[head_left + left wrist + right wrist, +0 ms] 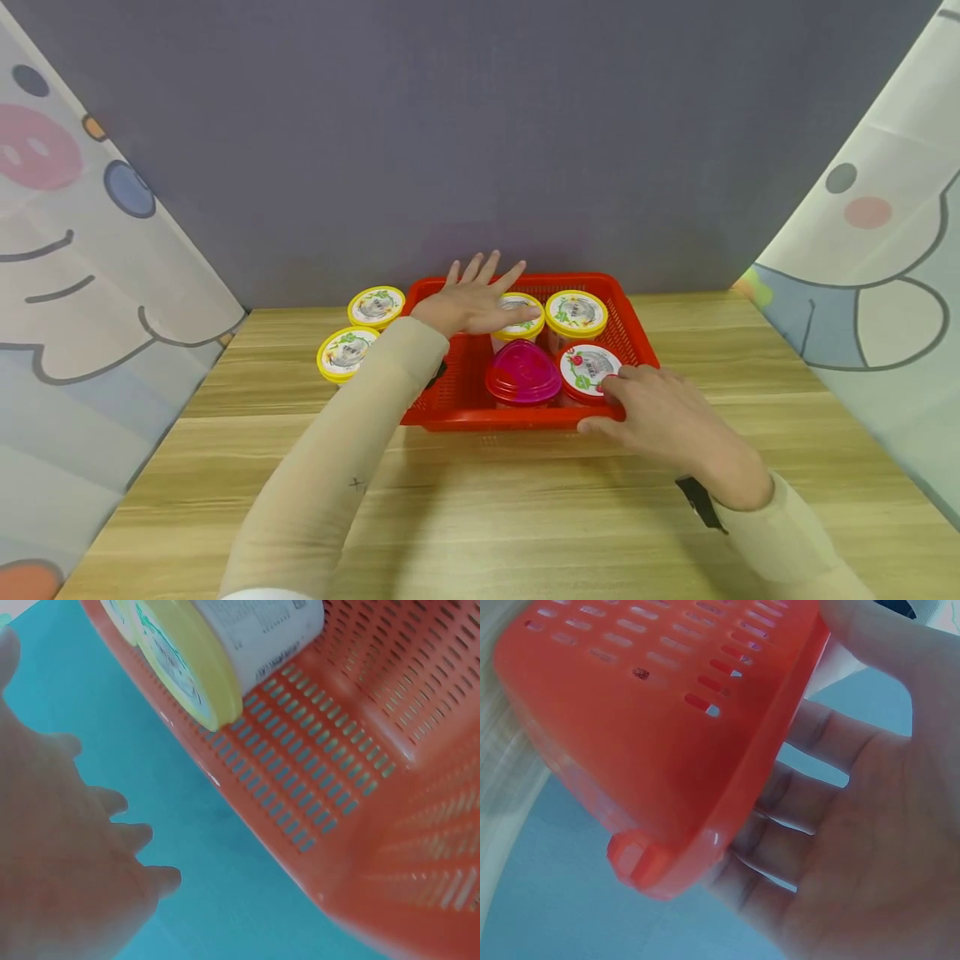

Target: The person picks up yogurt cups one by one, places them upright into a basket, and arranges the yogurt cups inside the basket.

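Observation:
A red perforated plastic basket (457, 400) stands on the table against the grey wall. My right hand (667, 417) grips its front right rim, thumb on the outer side and fingers over the edge; in the right wrist view the fingers (810, 795) lie behind the rim. Over the back left of the basket my left hand (476, 307) is spread with straight fingers, partly covering a yellow-lidded tub (517, 331). Beside that are another yellow-lidded tub (577, 312), a red-lidded tub (588, 368) and a tub with a pink rounded-triangular lid (523, 372).
Two more yellow-lidded tubs (377, 306) sit on the wooden table (487, 517) just left of the basket, the nearer one partly hidden by my left sleeve. The grey wall (480, 142) rises right behind. Cartoon-printed panels (877, 275) flank both sides.

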A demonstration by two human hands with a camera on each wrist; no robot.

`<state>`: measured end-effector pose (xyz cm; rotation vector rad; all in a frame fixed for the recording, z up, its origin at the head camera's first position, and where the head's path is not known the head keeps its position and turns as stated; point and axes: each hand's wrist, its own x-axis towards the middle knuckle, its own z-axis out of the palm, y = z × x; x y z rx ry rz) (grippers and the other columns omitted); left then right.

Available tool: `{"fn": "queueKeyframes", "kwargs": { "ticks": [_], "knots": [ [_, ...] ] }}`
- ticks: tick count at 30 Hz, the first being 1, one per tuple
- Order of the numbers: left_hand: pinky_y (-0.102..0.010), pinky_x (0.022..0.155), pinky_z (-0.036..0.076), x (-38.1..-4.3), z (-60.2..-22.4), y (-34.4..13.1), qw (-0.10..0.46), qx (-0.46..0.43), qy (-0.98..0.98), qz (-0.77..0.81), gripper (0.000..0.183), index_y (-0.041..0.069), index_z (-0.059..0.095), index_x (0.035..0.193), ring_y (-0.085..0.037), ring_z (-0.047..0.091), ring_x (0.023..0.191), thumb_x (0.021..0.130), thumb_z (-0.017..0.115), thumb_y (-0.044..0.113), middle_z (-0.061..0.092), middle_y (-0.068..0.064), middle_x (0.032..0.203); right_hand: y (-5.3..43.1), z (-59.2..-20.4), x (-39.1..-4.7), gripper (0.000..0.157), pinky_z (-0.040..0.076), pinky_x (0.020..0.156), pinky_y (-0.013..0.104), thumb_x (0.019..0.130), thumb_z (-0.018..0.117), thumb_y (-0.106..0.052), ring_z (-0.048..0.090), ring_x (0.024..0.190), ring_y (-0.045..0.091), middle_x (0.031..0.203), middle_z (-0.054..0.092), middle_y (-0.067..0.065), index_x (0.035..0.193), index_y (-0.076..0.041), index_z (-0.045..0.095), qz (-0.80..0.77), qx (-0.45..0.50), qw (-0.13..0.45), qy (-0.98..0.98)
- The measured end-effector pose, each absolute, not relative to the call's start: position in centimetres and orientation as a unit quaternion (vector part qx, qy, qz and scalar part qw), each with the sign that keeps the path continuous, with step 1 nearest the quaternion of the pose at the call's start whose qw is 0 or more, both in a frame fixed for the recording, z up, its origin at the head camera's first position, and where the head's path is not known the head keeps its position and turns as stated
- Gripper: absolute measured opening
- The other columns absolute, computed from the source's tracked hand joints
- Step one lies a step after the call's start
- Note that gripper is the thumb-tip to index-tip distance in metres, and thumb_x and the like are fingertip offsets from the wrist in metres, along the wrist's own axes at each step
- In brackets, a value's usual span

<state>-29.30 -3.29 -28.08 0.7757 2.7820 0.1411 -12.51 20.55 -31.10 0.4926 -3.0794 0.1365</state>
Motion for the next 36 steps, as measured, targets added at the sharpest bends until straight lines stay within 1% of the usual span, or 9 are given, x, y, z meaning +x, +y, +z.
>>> {"fn": "queueKeyframes", "kwargs": {
  "ticks": [10,15,19,25,36],
  "knots": [
    [-0.056,0.120,-0.011,-29.5,-28.0,-7.1,0.118,0.246,0.960,0.058,0.088,0.039,-0.002,0.163,-0.032,-0.011,0.155,0.092,0.028,0.083,-0.012,-0.008,0.170,20.6,-31.0,-12.7,0.057,0.051,0.082,0.058,0.083,0.076,-0.058,0.063,0.094,0.033,0.107,0.068,0.009,0.114,-0.010,0.072,0.049,0.156,-0.001,-0.987],
    [-0.056,0.120,-0.011,-29.4,-28.1,-9.1,0.116,0.239,0.962,0.061,0.088,0.037,0.000,0.163,-0.034,-0.010,0.155,0.093,0.029,0.081,-0.011,-0.009,0.170,20.6,-31.1,-12.7,0.060,0.050,0.085,0.060,0.082,0.076,-0.059,0.063,0.099,0.035,0.111,0.068,0.012,0.117,-0.010,0.072,0.052,0.151,-0.010,-0.987],
    [-0.058,0.119,-0.010,-29.1,-28.1,-10.8,0.113,0.235,0.964,0.054,0.086,0.035,0.001,0.164,-0.037,-0.009,0.155,0.095,0.031,0.078,-0.010,-0.012,0.170,20.7,-31.0,-12.6,0.063,0.048,0.089,0.062,0.082,0.076,-0.060,0.062,0.104,0.037,0.114,0.067,0.013,0.120,-0.009,0.071,0.058,0.147,-0.019,-0.987],
    [-0.062,0.118,-0.008,-28.7,-27.9,-12.9,0.107,0.227,0.967,0.038,0.084,0.029,0.003,0.165,-0.042,-0.007,0.154,0.099,0.031,0.073,-0.008,-0.016,0.169,20.9,-31.0,-12.6,0.064,0.047,0.090,0.061,0.083,0.075,-0.061,0.062,0.102,0.035,0.112,0.068,0.012,0.119,-0.008,0.071,0.058,0.152,-0.016,-0.987],
    [-0.065,0.117,-0.006,-27.7,-28.5,-16.4,0.099,0.209,0.972,0.049,0.081,0.026,0.009,0.165,-0.046,-0.006,0.153,0.101,0.032,0.069,-0.007,-0.019,0.169,20.9,-31.0,-12.6,0.064,0.048,0.090,0.062,0.082,0.075,-0.060,0.063,0.102,0.036,0.113,0.068,0.013,0.119,-0.008,0.071,0.060,0.155,-0.014,-0.986]
  ]
}}
